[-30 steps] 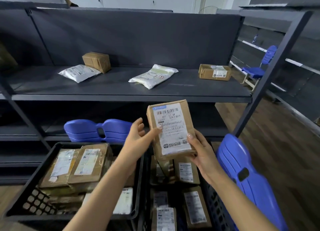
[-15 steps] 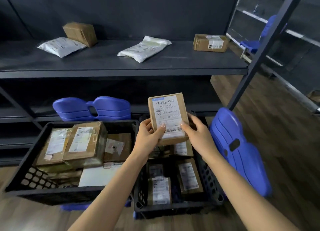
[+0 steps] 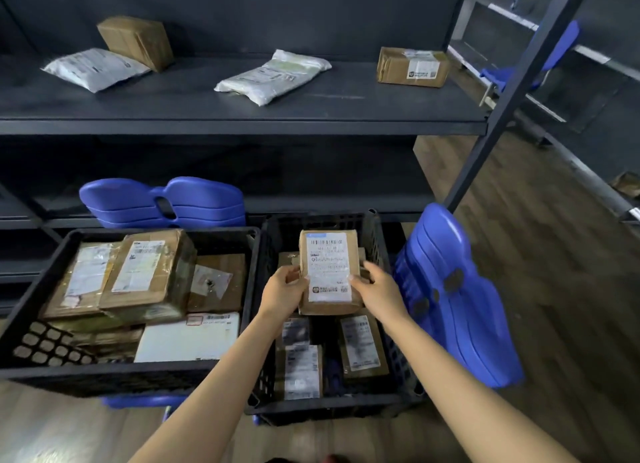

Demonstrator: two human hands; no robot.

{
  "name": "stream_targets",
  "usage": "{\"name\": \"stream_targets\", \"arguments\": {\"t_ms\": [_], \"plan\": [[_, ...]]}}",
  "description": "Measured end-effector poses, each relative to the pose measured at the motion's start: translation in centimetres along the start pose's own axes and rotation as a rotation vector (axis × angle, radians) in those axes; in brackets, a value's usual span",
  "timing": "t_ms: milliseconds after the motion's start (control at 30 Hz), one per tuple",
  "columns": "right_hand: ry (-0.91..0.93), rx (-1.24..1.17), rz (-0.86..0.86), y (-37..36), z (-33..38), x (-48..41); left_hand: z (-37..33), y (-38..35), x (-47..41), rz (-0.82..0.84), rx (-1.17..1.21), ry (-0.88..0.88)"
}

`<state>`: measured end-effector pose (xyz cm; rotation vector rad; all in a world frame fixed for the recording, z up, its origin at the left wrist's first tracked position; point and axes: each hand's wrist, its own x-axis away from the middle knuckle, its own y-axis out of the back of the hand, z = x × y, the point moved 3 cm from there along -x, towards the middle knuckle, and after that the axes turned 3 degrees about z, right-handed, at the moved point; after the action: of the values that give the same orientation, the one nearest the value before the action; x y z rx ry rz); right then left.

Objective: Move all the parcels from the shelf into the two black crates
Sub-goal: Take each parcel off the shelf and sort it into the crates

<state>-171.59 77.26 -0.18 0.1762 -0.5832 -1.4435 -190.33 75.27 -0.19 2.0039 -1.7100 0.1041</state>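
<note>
Labelled cardboard parcel (image 3: 328, 272), pinched at its side edges between our left hand (image 3: 281, 291) and right hand (image 3: 379, 289), hangs label-up over the right black crate's (image 3: 332, 410) far end.

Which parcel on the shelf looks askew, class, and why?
The brown box at the back left of the shelf. It sits tilted, one edge seemingly propped on the white bag, while the other box lies flat.

Head camera looks down, close over crates (image 3: 256, 240).
</note>
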Motion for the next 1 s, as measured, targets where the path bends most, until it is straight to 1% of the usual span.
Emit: {"name": "stream_targets", "arguments": {"t_ms": [233,400,533,667,767,867,1000], "plan": [[-0.065,0.043,0.088,-6.2,-4.8,-4.3,5.9,-1.0,-4.7,-0.014,-0.197,0.071],[-0.110,0.083,0.147,-10.5,-8.5,-7.5,10.3,-2.2,-7.7,-0.036,-0.173,0.184],[-0.148,0.105,0.218,-13.2,-10.8,-8.7,13.6,-3.1,-8.9,0.006,-0.276,0.245],[-0.178,0.109,0.251,-14.7,-12.4,-8.8,15.1,-3.7,-9.2,0.104,-0.415,0.288],[-0.166,0.109,0.255,-15.1,-12.9,-8.8,16.1,-3.7,-9.7,0.106,-0.383,0.328],[-0.149,0.127,0.267,-15.4,-13.1,-8.3,16.6,-3.7,-9.7,0.106,-0.374,0.332],[-0.098,0.163,0.237,-15.8,-13.2,-7.2,16.4,-3.9,-8.6,0.084,-0.472,0.251]]}}
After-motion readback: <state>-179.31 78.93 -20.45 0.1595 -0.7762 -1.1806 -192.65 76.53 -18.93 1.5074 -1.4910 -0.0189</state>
